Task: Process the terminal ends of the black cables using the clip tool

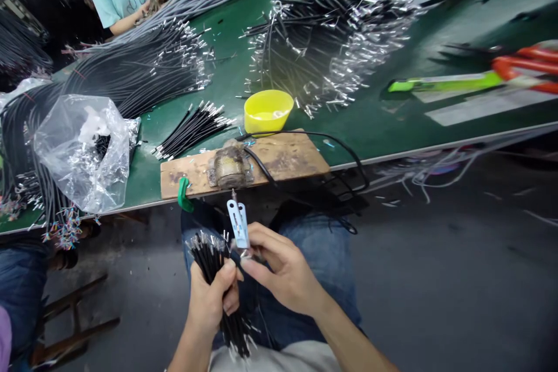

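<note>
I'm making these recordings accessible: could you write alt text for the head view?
A person's left hand grips a bundle of short black cables; the right hand is at the near end of a light-blue clip on the shaft of a motor set on a wooden board on a green table, with more black cables beyond.

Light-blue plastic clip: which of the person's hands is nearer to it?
Right: the right hand is at the lower end of the clip. The left hand is lower, to the left, gripping a bundle of thin black cables.
</note>
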Demonstrator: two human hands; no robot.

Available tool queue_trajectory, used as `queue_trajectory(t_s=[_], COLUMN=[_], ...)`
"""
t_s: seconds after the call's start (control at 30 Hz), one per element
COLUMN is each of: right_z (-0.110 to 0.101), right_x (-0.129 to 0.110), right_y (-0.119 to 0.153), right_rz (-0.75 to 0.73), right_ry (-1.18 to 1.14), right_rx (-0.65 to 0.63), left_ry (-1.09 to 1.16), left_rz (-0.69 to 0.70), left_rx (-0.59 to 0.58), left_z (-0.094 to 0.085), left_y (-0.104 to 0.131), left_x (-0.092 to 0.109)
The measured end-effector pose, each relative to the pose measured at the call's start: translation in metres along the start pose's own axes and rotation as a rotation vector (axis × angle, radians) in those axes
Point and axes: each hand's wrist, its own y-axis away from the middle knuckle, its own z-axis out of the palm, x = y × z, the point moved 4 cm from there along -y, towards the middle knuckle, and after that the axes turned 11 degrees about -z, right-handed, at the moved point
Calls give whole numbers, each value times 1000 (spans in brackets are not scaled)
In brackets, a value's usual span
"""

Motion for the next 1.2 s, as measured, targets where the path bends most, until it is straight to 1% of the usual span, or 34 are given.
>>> queue_trajectory(t_s=[0.03, 0.1, 0.2, 0.23, 0.27, 0.3, 0.33, 0.4, 0.43, 0.47, 0.5, 0.53, 0.57, 0.63, 0.7, 0.77, 0.8, 0.83, 0.87, 0.97, 1.03, 1.13, 1.2], right_z=[1, 5, 14, 17, 18, 17, 15, 13, 13, 12, 11, 9, 7, 4, 4, 1, -2, -6, -10, -15, -9, 5, 11], right_x=[1, 6, 13, 14, 13, 9, 4, -10, -15, -18, -17, -14, -9, 5, 15, 18, 18, 18, 17, 11, 7, 5, 7], right_y=[1, 3, 9, 11, 12, 12, 12, 13, 14, 14, 13, 12, 9, 4, 0, -5, -9, -14, -20, -39, -48, -51, -48], right_rz=[25, 119, 257, 265, 234, 157, 41, -248, -372, -451, -470, -424, -323, -26, 261, 442, 499, 529, 532, 439, 386, 409, 422], right_ry=[-28, -125, -276, -273, -227, -136, -10, 272, 383, 447, 455, 403, 299, -1, -261, -365, -367, -349, -318, -221, -217, -358, -475], right_rx=[12, 52, 130, 155, 187, 225, 263, 317, 322, 313, 294, 266, 228, 112, -52, -180, -207, -192, -143, 42, 73, 75, 123], left_ry=[-8, -21, -104, -124, -133, -136, -131, -105, -86, -66, -51, -44, -51, -88, -116, -135, -141, -148, -158, -195, -212, -226, -231], left_rz=[-6, -3, -36, -55, -73, -85, -83, -31, 12, 48, 73, 83, 70, 13, -15, -17, -8, 0, 9, 58, 102, 175, 205], left_rx=[-5, -19, -78, -85, -78, -59, -30, 47, 82, 109, 125, 132, 125, 104, 113, 138, 156, 174, 195, 250, 256, 241, 236], left_z=[-1, -3, -3, -2, -1, -1, 1, 3, 5, 6, 6, 6, 6, 3, -2, -6, -7, -7, -7, -7, -7, -5, -3], left_y=[-1, -3, -7, -8, -9, -9, -9, -6, -3, 0, 2, 3, 3, 1, -4, -8, -9, -9, -8, 0, 6, 9, 6], left_x=[0, 3, 8, 9, 10, 9, 9, 8, 8, 8, 8, 10, 11, 17, 26, 36, 40, 44, 47, 55, 59, 64, 66])
